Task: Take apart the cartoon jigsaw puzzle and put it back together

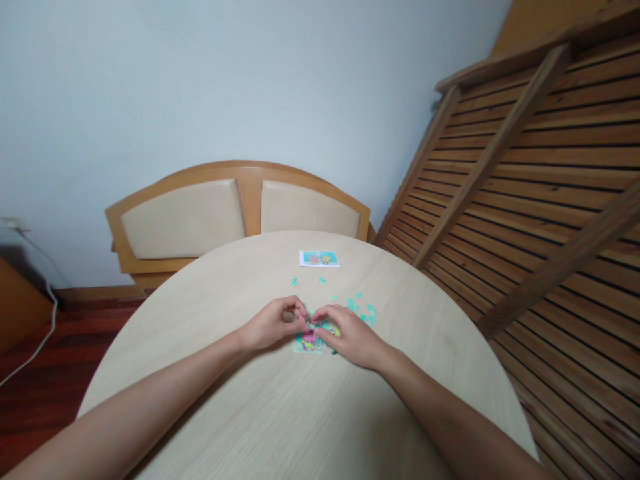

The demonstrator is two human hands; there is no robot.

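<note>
A partly joined jigsaw puzzle (309, 345) lies flat on the round table, showing a pink and a yellow cartoon figure on turquoise. Just over it, my left hand (276, 323) and my right hand (351, 335) meet with their fingertips almost touching. Both hands are closed in a pinch around a small, pale puzzle piece (311, 326), mostly covered by the fingers. The right hand hides part of the puzzle's right side. Loose turquoise puzzle pieces (370, 310) are scattered past the right hand, and a few others lie farther back.
At the far side of the pale wooden table (220, 280) rests a picture card (320, 259) with the same cartoon figures. Behind the table stands a padded headboard (185, 220) against the wall. A slatted wooden frame (500, 180) leans along the right. A white cable (53, 313) hangs at left.
</note>
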